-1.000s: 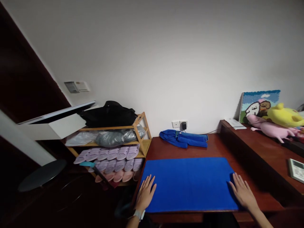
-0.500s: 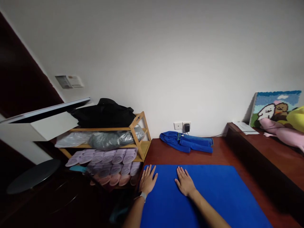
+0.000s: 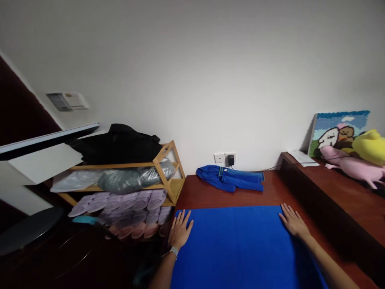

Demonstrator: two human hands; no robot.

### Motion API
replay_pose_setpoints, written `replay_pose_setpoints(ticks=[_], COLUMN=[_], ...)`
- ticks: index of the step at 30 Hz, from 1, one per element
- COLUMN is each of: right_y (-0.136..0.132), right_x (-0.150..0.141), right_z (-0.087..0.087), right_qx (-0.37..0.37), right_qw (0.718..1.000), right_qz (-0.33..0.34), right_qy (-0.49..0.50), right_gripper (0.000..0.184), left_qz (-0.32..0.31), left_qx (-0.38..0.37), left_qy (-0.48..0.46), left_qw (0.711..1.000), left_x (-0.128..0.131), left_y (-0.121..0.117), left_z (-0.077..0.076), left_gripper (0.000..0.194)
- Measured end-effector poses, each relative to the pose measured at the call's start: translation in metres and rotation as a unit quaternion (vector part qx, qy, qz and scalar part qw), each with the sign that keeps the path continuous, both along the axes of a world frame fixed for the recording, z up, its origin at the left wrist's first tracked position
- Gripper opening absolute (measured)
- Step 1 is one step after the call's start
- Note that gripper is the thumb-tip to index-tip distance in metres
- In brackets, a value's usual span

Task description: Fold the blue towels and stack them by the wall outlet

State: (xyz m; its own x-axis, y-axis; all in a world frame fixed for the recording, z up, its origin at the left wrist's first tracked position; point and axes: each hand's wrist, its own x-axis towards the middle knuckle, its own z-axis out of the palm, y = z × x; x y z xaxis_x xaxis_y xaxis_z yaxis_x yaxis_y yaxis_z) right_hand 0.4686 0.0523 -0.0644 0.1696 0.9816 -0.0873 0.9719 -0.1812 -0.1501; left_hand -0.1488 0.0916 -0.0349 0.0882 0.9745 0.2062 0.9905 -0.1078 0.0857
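A bright blue cloth (image 3: 237, 245) lies spread flat on the dark red-brown table (image 3: 207, 192). My left hand (image 3: 179, 232) rests palm down on the cloth's far left corner, fingers stretched out. My right hand (image 3: 292, 221) lies flat on the far right corner, fingers spread. Neither hand holds anything. A bundle of folded blue cloths (image 3: 230, 178) sits at the back of the table near the wall.
A wall socket with a black plug (image 3: 230, 159) is behind the bundle. A wooden rack (image 3: 168, 176) of slippers and bags stands left of the table. A raised desk (image 3: 339, 188) on the right holds plush toys (image 3: 357, 160), a picture (image 3: 339, 128) and papers.
My right hand has slid across the cloth from near the left hand to the far right corner. The left hand stays at the left corner. The view shifted slightly.
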Motion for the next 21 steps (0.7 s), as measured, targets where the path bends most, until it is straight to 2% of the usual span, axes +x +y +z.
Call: replay_pose_setpoints(ticks=[3, 10, 13, 14, 16, 19, 21], right_y=[0.000, 0.000, 0.002, 0.003, 0.006, 0.008, 0.010], right_x=[0.029, 0.024, 0.032, 0.036, 0.046, 0.057, 0.060], right_z=[-0.007, -0.005, 0.000, 0.001, 0.001, -0.003, -0.007], right_qx=[0.001, 0.023, 0.037, 0.039, 0.050, 0.089, 0.108], right_qw=[1.000, 0.997, 0.990, 0.985, 0.971, 0.951, 0.943], right_qz=[0.002, -0.004, -0.010, -0.010, -0.007, -0.014, -0.021], right_qy=[0.019, 0.070, 0.134, 0.166, 0.232, 0.296, 0.313], right_gripper=[0.077, 0.076, 0.074, 0.073, 0.071, 0.067, 0.063], left_qz=[0.003, -0.001, -0.011, -0.020, -0.051, -0.180, -0.249], left_qx=[-0.008, 0.006, 0.044, 0.058, 0.075, 0.035, 0.007], left_qy=[0.000, 0.012, -0.004, -0.017, -0.054, -0.119, -0.159], left_qw=[1.000, 1.000, 0.999, 0.998, 0.994, 0.976, 0.955], left_x=[0.001, 0.001, 0.023, 0.039, 0.087, 0.192, 0.271], left_y=[0.000, -0.001, -0.007, -0.013, -0.032, -0.080, -0.117], left_z=[0.002, 0.012, 0.025, 0.031, 0.042, 0.051, 0.047], left_gripper=[0.059, 0.058, 0.057, 0.055, 0.048, 0.036, 0.030])
